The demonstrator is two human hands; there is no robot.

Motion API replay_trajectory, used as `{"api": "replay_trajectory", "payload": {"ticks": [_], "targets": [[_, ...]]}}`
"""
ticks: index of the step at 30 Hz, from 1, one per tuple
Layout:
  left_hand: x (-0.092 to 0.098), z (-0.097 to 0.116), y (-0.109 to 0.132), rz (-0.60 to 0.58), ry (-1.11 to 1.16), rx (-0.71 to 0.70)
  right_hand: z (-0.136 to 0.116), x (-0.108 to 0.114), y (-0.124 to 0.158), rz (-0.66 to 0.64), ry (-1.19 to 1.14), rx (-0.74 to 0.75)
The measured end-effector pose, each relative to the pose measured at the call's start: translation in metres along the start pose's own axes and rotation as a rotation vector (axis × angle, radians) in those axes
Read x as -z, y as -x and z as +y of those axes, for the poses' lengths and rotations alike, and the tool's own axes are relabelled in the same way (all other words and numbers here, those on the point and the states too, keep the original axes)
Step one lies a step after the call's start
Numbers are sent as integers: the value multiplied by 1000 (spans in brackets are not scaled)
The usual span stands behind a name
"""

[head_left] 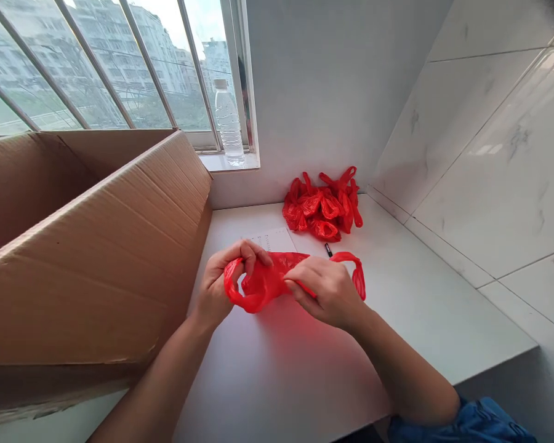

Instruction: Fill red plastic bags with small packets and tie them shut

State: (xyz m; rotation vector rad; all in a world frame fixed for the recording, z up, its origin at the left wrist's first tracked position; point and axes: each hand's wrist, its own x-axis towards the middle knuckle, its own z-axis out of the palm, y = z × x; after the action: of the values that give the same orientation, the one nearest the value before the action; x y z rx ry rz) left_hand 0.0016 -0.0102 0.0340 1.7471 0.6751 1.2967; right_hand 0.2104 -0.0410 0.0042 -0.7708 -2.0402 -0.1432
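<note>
A red plastic bag [277,274] is stretched between my two hands above the white table. My left hand [226,271] grips it at the left, with one handle loop hanging around the fingers. On the other side, my right hand [325,289] pinches the bag's near edge between thumb and fingers. The second handle loop sticks out past the right hand's far side. Part of the bag is hidden behind that hand. Behind the bag lies a printed paper sheet [270,239], partly covered, with a dark pen [328,249] at its right.
An open cardboard box [96,258] stands at the left, its wall close to my left forearm. Several knotted red bags [323,206] are heaped at the back of the table [425,295]. A clear water bottle [229,126] stands on the windowsill. Tiled wall borders the right.
</note>
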Motion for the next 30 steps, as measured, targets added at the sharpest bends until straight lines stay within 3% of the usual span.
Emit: {"api": "replay_trajectory", "payload": {"ticks": [2, 5, 8, 11, 13, 16, 18, 20, 25, 30], "targets": [[3, 3, 0, -64, 38, 24, 6, -12, 7, -256, 87, -97], [11, 7, -1, -172, -54, 53, 27, -24, 16, -406, 244, -192], [17, 14, -3, -343, -343, 59, 47, -23, 20, -357, 325, -268], [12, 21, -3, -528, -696, 78, 51, -15, 16, -172, 359, -414], [3, 22, 0, -603, -868, 92, 43, -10, 11, -49, 381, -424], [-14, 18, 8, -618, -1003, 77, 22, -11, 6, 5, 376, -239], [-24, 11, 12, -606, -1085, 79, 11, -19, 5, -58, 377, -110], [-30, 5, 15, -593, -1166, 103, 9, -31, 9, -167, 414, -75], [-34, 0, 17, -644, -1256, 174, 30, -48, 24, -404, 531, -239], [-26, -13, 15, -666, -1395, 231, 54, -31, 33, -512, 536, -456]]}}
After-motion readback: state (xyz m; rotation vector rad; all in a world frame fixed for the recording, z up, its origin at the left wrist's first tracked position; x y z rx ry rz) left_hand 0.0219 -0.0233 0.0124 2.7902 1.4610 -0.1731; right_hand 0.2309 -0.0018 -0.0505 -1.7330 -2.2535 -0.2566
